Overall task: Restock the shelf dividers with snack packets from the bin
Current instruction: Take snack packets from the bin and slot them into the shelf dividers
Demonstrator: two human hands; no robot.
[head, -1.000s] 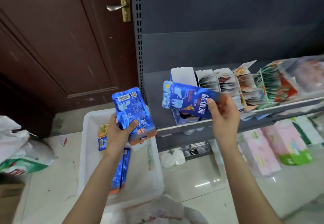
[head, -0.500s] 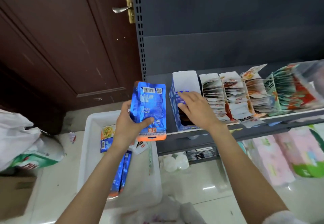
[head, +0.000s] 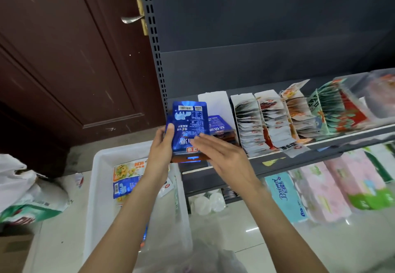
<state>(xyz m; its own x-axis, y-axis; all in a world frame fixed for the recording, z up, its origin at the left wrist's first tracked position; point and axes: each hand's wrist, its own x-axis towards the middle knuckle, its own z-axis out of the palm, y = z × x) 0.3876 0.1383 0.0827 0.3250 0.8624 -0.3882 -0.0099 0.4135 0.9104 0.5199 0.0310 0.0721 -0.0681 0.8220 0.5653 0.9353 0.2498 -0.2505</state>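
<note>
Blue foil fills my left hand (head: 160, 157): thumb across the front and fingers curled behind a small stack of blue snack packets (head: 190, 127), held upright with the printed back toward me. I can read a barcode and a QR square along the top edge; the Chinese text below is too small to make out, apart from a red logo patch near the bottom. My right hand (head: 226, 161) lies flat over the stack's lower right corner, fingers straight and close together, touching the foil without pinching it.

Just behind the stack, more blue packets (head: 220, 127) lie in the leftmost white divider (head: 215, 103) on the grey shelf (head: 352, 137). To the right, further dividers hold rows of white-and-red sachets (head: 250, 127), then orange ones and green-and-red ones, packed tight.

Below my left forearm sits the white plastic bin (head: 100, 187) on a pale glossy tile floor, with a yellow-and-blue packet (head: 127, 178) lying flat inside it. Under the shelf lie tissue packs, one teal pack lettered "Baimei" (head: 285, 195) as far as I can read it. A dark brown door (head: 64, 59) with a metal handle stands to the left, beside the shelf's slotted upright. White bags crowd the floor at the far left edge.
</note>
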